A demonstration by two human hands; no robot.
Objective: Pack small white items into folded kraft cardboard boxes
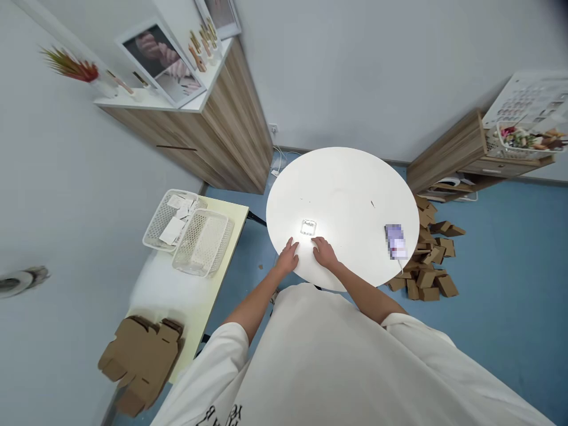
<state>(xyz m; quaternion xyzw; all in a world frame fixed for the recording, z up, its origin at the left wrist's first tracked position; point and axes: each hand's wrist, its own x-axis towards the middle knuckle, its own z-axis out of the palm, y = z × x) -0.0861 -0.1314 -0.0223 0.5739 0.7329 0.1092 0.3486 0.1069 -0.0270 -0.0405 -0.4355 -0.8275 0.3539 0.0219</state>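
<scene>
A small, clear, rectangular object with a pale rim [308,227] lies flat on the round white table [341,171]; its exact kind is too small to make out. My left hand [287,258] rests at the near edge of the table, just below and left of that object, fingers stretched forward and thumb apart. On the other side, my right hand [325,253] lies on the tabletop with its fingers extended, their tips a little below the object's right corner. Neither hand visibly holds anything, and a gap separates both from the object.
A blurred-out purple item [394,241] sits on the table's right. Folded brown cardboard boxes [428,266] are piled on the floor beyond. At left, a pale yellow table [226,236] carries white baskets [202,245] and flattened cardboard [142,355]. A wooden cabinet [231,118] stands behind.
</scene>
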